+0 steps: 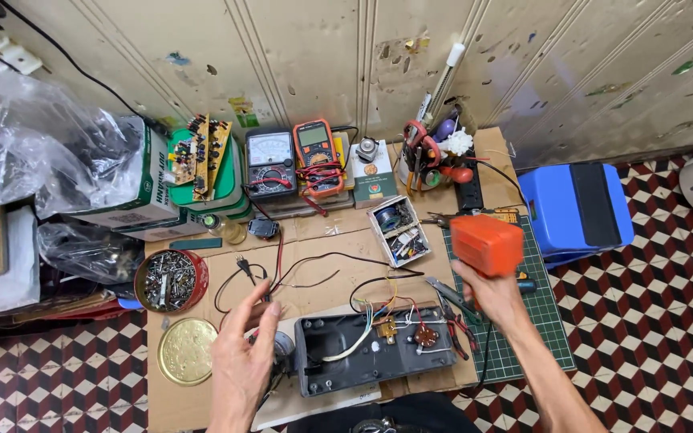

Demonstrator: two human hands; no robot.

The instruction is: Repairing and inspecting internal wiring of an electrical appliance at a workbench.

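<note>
Head view, looking down at a cardboard work mat (338,240) on a checkered floor; everything below is placed relative to the opened dark grey device housing (374,353) at the mat's near edge. Blue plastic stool (575,210) sits well off to its far right, and a clear plastic bag (46,156) bulges far left. Green cutting mat (523,321) lies just right of the housing. Two multimeters (294,160) stand behind it against the wall, with a tool cup (431,156) behind and right. Red tin of screws (170,281) is to its left, with a gold lid (186,350) nearer. Right hand (495,298) is clamped on an orange power tool (487,244), raised above the housing's right end (grip part hidden by the hand). Left hand (242,357) hovers just left of the housing, fingers loosely apart, beside a small round grey part (282,345); contact unclear. Coloured wires (387,309) spill from the housing.
</note>
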